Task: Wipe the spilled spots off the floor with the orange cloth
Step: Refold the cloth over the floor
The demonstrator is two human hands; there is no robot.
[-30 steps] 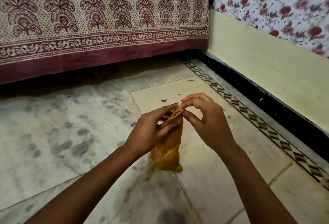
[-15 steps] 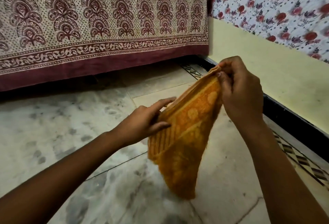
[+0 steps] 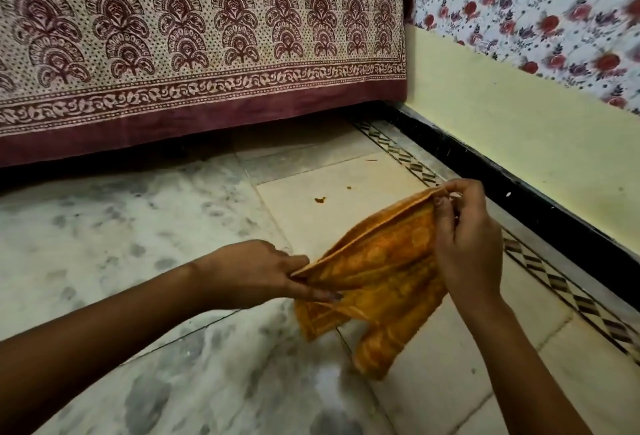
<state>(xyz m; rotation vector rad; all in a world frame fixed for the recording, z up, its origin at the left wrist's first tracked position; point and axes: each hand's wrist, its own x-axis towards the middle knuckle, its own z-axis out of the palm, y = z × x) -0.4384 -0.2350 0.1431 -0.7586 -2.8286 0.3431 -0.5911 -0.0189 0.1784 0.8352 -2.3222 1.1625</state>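
Cloth [image 3: 381,279], orange with a paler pattern, is hanging above the floor [image 3: 104,227], stretched between both hands. The left hand [image 3: 256,275] is pinching its lower left edge between thumb and fingers, down low. The right hand [image 3: 467,244] is gripping the upper corner with curled fingers, higher up and nearer the wall [image 3: 519,123]. The top edge is running taut on a slant from one hand to the other, while the rest is drooping in folds below. Whether the lowest tip is touching the floor I cannot tell.

An orange-brown spot [image 3: 319,200] is lying on a cream tile beyond the cloth, apart from it, and a tinier speck [image 3: 349,187] is sitting a little to its right. A maroon printed sheet [image 3: 207,36] is hanging at the back, its hem just above the floor. Black skirting [image 3: 519,192] is running along the foot of the yellow wall on the right, with a diamond-patterned border [image 3: 554,279] lying just beside it.
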